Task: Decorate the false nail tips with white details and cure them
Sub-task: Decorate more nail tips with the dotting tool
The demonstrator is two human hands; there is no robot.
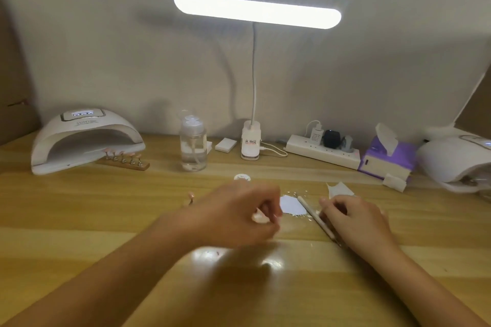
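My left hand (239,214) hovers low over the wooden desk, fingers curled, pinching a small pale nail tip (259,218); motion blur hides the detail. My right hand (350,218) lies beside a thin white brush (314,216) that rests on the desk, fingers curled against its handle. A white patch of paper (292,204) sits between the hands. A small round white gel pot (242,177) stands just beyond the left hand. One pink nail tip on a holder (190,198) stands left of it. A wooden stand with several pink tips (125,160) sits in front of the curing lamp (85,138).
A clear pump bottle (193,143), a lit clip-on desk lamp (251,141), a power strip (322,150), a purple tissue pack (388,159) and a second curing lamp (457,159) line the back of the desk. A torn wipe (340,190) lies near my right hand.
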